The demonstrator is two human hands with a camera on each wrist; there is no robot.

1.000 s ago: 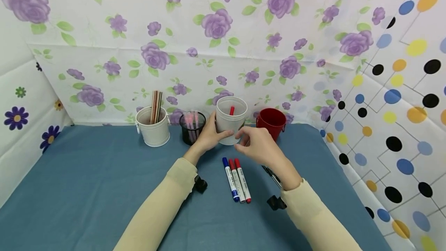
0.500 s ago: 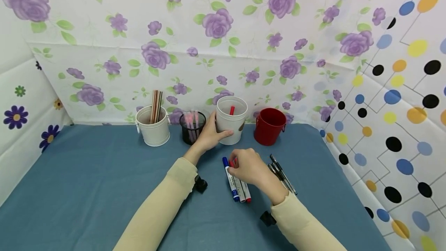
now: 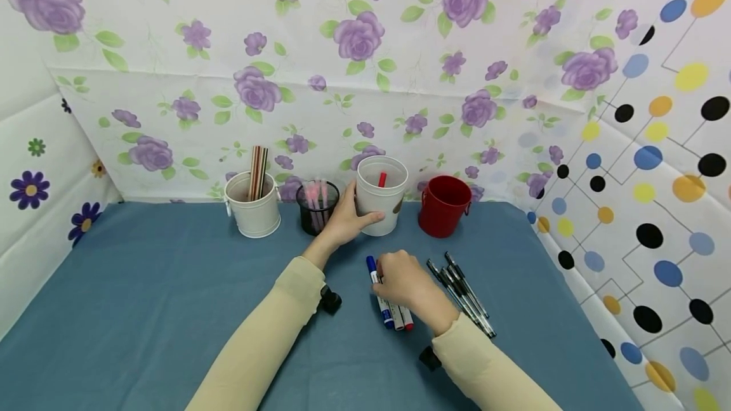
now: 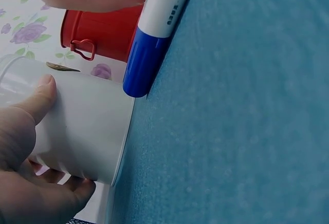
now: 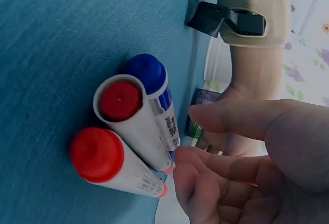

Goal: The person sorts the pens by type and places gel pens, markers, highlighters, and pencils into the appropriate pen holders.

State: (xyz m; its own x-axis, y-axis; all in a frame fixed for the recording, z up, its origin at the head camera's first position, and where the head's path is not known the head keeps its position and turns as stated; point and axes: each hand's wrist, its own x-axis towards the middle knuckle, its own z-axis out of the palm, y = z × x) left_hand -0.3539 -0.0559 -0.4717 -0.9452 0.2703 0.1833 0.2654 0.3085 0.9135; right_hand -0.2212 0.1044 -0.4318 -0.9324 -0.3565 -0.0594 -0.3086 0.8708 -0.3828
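Note:
My left hand point(image 3: 342, 221) grips the white bucket point(image 3: 389, 208), thumb on its front and fingers round its far left side. The red end of a marker point(image 3: 382, 179) shows inside. My right hand point(image 3: 405, 281) is low over three whiteboard markers lying side by side on the blue cloth. In the right wrist view, its thumb and curled fingers stand apart beside the blue marker point(image 5: 165, 116), with nothing between them. Next to that marker lie a red-plugged marker point(image 5: 139, 136) and another red marker point(image 5: 97, 154). In the head view the hand hides the tops of the two red ones.
A red pail point(image 3: 441, 211) stands right of the bucket. To its left are a black mesh cup point(image 3: 308, 221) with pink pens and a white pail point(image 3: 257, 217) holding striped sticks. Several black pens point(image 3: 468, 300) lie right of the markers. A flowered wall covering point(image 3: 200, 106) rises behind.
My right hand has come down from beside the white bucket to the markers, then shifted slightly further over them, uncovering the black pens. My left hand has kept its hold on the bucket.

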